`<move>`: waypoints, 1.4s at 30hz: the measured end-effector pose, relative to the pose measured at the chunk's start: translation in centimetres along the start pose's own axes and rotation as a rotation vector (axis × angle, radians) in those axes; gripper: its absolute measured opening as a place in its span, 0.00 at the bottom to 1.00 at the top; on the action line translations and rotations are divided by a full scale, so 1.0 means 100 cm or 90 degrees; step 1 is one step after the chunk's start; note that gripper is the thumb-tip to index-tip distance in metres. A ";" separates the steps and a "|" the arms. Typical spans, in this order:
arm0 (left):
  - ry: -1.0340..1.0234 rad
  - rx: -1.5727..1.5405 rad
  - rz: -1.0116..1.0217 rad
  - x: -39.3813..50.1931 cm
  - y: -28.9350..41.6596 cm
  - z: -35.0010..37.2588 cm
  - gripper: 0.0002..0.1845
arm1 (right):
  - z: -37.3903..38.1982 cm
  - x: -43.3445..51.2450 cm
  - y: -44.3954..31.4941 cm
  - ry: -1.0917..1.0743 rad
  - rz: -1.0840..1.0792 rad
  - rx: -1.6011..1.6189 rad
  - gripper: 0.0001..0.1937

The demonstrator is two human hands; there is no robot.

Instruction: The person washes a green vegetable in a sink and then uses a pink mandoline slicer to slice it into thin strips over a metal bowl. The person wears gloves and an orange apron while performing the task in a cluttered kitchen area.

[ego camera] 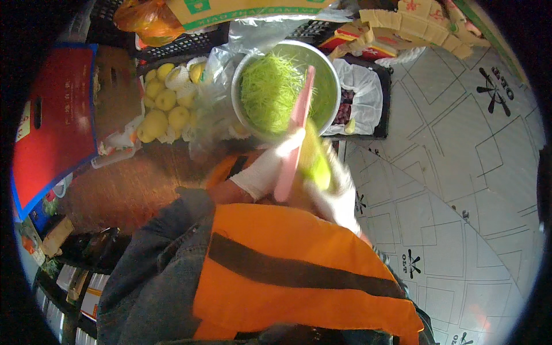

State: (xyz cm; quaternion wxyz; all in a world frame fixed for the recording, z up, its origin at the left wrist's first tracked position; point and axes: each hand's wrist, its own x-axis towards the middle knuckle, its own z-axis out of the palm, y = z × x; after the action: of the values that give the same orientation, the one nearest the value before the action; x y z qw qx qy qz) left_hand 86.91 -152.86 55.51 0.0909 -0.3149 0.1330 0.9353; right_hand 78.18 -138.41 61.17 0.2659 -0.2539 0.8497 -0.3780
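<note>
My left hand (pixel 263 169), in a white glove, grips a long pink plastic tool (pixel 291 161) tilted over the near rim of a metal bowl (pixel 335 95). The tool is seen edge-on, so its face is hidden. In the bowl lies a heap of thin light-green vegetable shreds (pixel 269 92). My right hand (pixel 336 198), also gloved and blurred by motion, holds a long green vegetable (pixel 316 157) against the tool's right side. Its exact kind cannot be told. Both hands are just in front of my orange apron (pixel 302 241).
Left of the bowl stands a box of yellow pears (pixel 166 101), partly under a clear plastic bag (pixel 215 95). A black crate (pixel 384 105) with white paper and dark fruit adjoins the bowl's right. A red carton (pixel 56 112) lies far left; cardboard (pixel 258 8) lines the back. Grey patterned sheeting (pixel 453 151) spreads right.
</note>
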 end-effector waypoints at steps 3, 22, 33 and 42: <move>-0.005 0.097 -0.054 -0.004 -0.001 -0.001 0.38 | 0.006 0.029 0.009 0.051 0.055 0.177 0.36; -0.024 0.057 -0.038 -0.013 0.016 0.004 0.32 | 0.003 0.002 -0.004 0.071 -0.141 0.015 0.40; -0.151 -0.158 -0.074 -0.024 0.013 0.006 0.21 | 0.002 -0.009 -0.018 0.018 -0.150 0.091 0.38; -0.006 0.102 -0.021 -0.029 0.025 0.014 0.22 | -0.002 0.002 -0.018 0.088 -0.122 0.074 0.34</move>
State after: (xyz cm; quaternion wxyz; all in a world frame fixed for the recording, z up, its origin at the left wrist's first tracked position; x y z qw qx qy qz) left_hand 87.79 -155.08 58.86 0.1316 -0.3045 0.2018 0.9216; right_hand 78.31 -139.43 62.64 0.1837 -0.2914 0.8146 -0.4667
